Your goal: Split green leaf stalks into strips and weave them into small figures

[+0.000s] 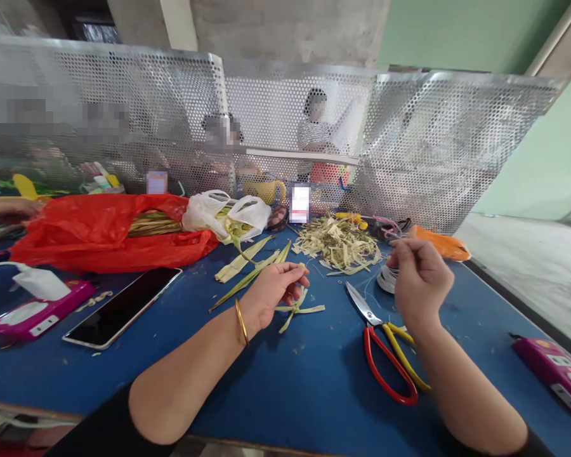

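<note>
My left hand (276, 289), with a gold bangle on the wrist, is closed in a pinch on a small folded piece of pale green palm-leaf strips (299, 309) just above the blue table (285, 381). My right hand (419, 279) is raised to the right with fingers pinched together; a thin thread seems to run from it toward the leaf piece, but it is too fine to be sure. Red-handled scissors (385, 349) lie on the table between the hands, beside a yellow-handled pair (406, 355).
Long leaf strips (247, 266), a heap of cut scraps (337, 244), a white bag (228, 216) and a red bag (99, 231) of leaves lie behind. A phone (124, 306), pink tissue box (33, 311), pink case (556, 371), orange item (440, 244). Perforated metal screen (409, 139) with people beyond.
</note>
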